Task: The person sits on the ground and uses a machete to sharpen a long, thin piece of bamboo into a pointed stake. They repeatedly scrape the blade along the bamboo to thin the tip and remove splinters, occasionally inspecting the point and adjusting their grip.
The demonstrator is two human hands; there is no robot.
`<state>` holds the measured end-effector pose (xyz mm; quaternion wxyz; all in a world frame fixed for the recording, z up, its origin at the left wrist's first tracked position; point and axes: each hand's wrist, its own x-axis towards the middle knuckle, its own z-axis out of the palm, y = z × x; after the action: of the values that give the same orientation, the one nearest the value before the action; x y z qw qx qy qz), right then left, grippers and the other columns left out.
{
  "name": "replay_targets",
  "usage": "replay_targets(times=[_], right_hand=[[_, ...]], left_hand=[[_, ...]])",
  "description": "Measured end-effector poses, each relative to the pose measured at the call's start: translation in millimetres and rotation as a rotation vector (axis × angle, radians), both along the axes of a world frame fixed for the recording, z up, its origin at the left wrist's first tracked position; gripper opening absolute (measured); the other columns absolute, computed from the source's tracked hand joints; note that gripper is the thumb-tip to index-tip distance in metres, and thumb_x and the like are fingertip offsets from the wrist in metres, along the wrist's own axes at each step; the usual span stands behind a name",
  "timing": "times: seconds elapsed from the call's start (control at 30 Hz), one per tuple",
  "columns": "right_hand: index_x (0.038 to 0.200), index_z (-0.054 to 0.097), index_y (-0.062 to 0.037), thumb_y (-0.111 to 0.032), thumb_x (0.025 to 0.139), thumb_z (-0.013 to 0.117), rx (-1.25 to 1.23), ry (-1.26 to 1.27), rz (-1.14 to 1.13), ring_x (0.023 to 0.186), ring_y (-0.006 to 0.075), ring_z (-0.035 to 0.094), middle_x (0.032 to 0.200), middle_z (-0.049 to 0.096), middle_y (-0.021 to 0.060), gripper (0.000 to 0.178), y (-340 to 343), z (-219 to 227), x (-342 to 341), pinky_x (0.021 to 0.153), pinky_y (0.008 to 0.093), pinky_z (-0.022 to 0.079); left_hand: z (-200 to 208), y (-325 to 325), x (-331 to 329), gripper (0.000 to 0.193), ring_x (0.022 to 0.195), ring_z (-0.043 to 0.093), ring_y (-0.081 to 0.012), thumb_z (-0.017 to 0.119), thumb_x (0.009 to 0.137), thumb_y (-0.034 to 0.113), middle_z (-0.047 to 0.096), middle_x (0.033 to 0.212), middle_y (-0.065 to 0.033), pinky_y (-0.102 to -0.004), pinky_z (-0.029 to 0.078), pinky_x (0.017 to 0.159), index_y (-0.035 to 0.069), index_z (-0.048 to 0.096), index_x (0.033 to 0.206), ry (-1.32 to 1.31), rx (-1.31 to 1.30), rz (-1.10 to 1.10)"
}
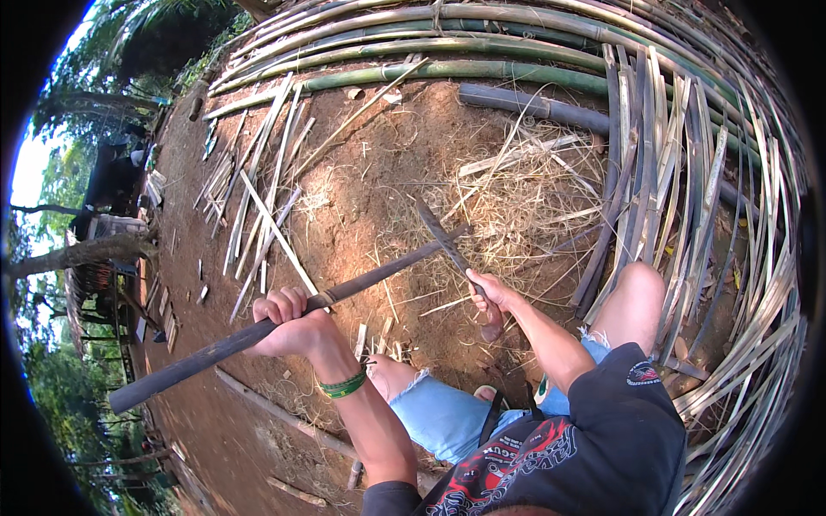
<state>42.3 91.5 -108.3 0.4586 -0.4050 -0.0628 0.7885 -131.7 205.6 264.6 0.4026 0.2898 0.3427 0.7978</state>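
My left hand [288, 325] is wrapped round a long dark bamboo pole [185, 368] near its middle. The pole slants from the lower left up toward the centre, and a pale ring marks a joint just beyond my fingers. In my right hand [490, 292] is a machete [436, 225] with a dark blade, the butt of its wooden handle showing below my fist. Its blade crosses the far end of the pole and appears to touch it. Both are held above the ground, in front of my bent knees.
Long green and tan bamboo poles [387, 76] lie across the back. Split strips [671, 155] pile up along the right, with more loose strips [267, 198] at the left. Pale shavings [542, 193] cover the ground ahead; a thin stick [292, 420] lies at lower left.
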Motion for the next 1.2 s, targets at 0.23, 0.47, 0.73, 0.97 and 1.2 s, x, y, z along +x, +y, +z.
replay_targets(times=[0.23, 0.47, 0.73, 0.97, 1.2], right_hand=[[0.078, 0.051, -0.0121, -0.061, 0.094, 0.053, -0.013, 0.073, -0.149, 0.043, 0.0095, 0.045, 0.056, 0.047, -0.0029, 0.051, 2, 5, -15, 0.041, 0.0272, 0.039], [0.077, 0.050, -0.0121, -0.059, 0.095, 0.053, -0.180, 0.002, -0.268, 0.043, 0.0100, 0.045, 0.056, 0.046, -0.0028, 0.050, 8, -4, -2, 0.044, 0.0278, 0.042], [0.079, 0.051, -0.0115, -0.056, 0.096, 0.053, -0.132, -0.219, -0.136, 0.044, 0.0079, 0.044, 0.057, 0.048, -0.0027, 0.048, 23, -1, 26, 0.040, 0.0241, 0.040], [0.073, 0.056, -0.0045, -0.037, 0.096, 0.059, 0.187, -0.960, 0.002, 0.043, 0.0128, 0.045, 0.051, 0.049, 0.0018, 0.041, 14, 44, 21, 0.042, 0.0324, 0.037], [0.101, 0.069, -0.0051, -0.028, 0.093, 0.060, 0.666, -1.433, -0.195, 0.046, 0.0271, 0.059, 0.053, 0.058, 0.0137, 0.026, -10, 148, -3, 0.047, 0.0415, 0.045]], left_hand=[[5, 6, 13, 0.061, 0.039, 0.018, -0.0101, 0.019, 0.094, 0.065, 0.020, 0.045, 0.0022, -0.0253, 0.012, 0.039, 0.017, 0.022, 0.055, -0.027, -0.026, 0.058], [-3, 14, 7, 0.068, 0.040, 0.022, -0.0081, 0.020, 0.094, 0.072, 0.026, 0.046, 0.0032, -0.0234, 0.014, 0.040, 0.016, 0.029, 0.056, 0.003, 0.136, -0.332], [-15, 25, -27, 0.069, 0.041, 0.019, -0.0089, 0.031, 0.090, 0.077, 0.025, 0.045, 0.0039, -0.0271, 0.014, 0.044, 0.017, 0.029, 0.056, 0.047, 0.303, -0.804], [-22, 32, -45, 0.074, 0.039, 0.019, -0.0086, 0.031, 0.087, 0.083, 0.025, 0.043, 0.0051, -0.0268, 0.012, 0.042, 0.017, 0.029, 0.054, 0.045, 0.329, -0.925], [-11, 19, -23, 0.079, 0.034, 0.016, -0.0090, 0.026, 0.085, 0.086, 0.022, 0.040, 0.0044, -0.0255, 0.010, 0.037, 0.015, 0.022, 0.050, 0.088, 0.407, -1.104]])
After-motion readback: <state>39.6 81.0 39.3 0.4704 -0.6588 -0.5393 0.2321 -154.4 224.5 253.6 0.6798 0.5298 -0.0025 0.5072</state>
